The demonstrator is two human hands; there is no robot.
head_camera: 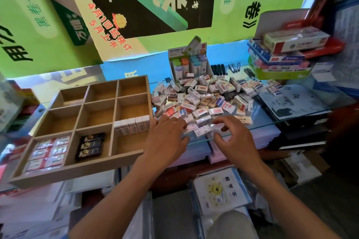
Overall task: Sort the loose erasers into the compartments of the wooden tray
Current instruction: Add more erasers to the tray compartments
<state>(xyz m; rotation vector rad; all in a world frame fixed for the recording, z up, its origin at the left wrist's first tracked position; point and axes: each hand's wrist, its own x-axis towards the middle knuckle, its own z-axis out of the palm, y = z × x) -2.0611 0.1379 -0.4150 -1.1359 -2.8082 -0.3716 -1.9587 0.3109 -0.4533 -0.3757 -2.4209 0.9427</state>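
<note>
Big heap of loose erasers point(209, 95) piled on the glass counter point(262, 120), just right of the wooden tray point(77, 170). Tray's near row has white-and-red erasers point(48, 150) in the left slot, three black ones point(90, 146) in the middle, and a line of white ones point(132, 125) standing on edge in the right slot. Left hand point(167, 139) lies spread flat on the pile's near edge. Right hand point(233, 139) hovers beside it, fingers loosely curled, holding nothing. Stacked boxes point(281, 52) sit far right.
</note>
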